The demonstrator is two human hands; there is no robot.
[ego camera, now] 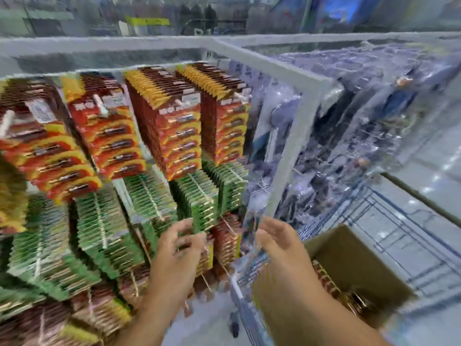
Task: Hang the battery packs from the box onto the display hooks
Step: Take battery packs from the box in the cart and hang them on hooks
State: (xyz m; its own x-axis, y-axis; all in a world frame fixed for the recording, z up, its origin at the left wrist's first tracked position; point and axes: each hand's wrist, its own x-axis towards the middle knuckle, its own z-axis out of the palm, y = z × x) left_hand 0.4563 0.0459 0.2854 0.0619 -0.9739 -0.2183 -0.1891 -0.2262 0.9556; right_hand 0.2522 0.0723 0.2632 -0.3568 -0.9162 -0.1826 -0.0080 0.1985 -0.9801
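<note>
Low centre of the frame, the left hand [178, 242] curls its fingers at the green battery packs [197, 208]; whether it pinches one, I cannot tell. The right hand [277, 242] hangs loosely spread beside them. These flat cards look light and stiffish, best pinched near the top hole.

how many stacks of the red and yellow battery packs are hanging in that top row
4 clearly: far-left stack, second stack, third stack, and right stack by the white frame post. A blurred yellow edge at far left may be another.

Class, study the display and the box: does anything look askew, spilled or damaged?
Nothing stands out. The red packs and green packs hang in even rows, and the box sits upright beside them. Motion blur hides fine detail.
</note>
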